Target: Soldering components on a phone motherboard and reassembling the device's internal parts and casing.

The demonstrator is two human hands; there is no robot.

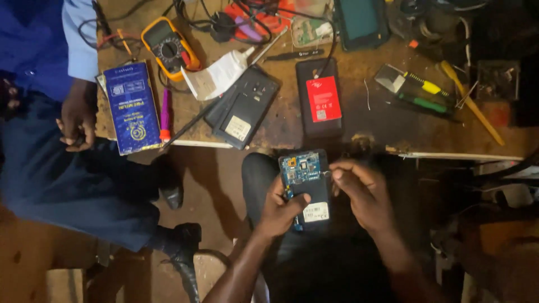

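My left hand (pixel 281 209) grips an opened phone (pixel 306 182) from its left side, over my lap just below the bench edge. The phone's back is off, showing a blue circuit board at the top and a battery with a white label lower down. My right hand (pixel 359 188) is pinched on a small thin tool (pixel 326 173) whose tip touches the right edge of the board. The tool is mostly hidden by my fingers.
The wooden bench (pixel 359 120) carries a black phone with a red battery (pixel 320 101), a dark phone back (pixel 242 106), a yellow multimeter (pixel 168 47), a blue box (pixel 132 106), screwdrivers (pixel 426 95) and cables. A person in blue (pixel 50 140) sits at the left.
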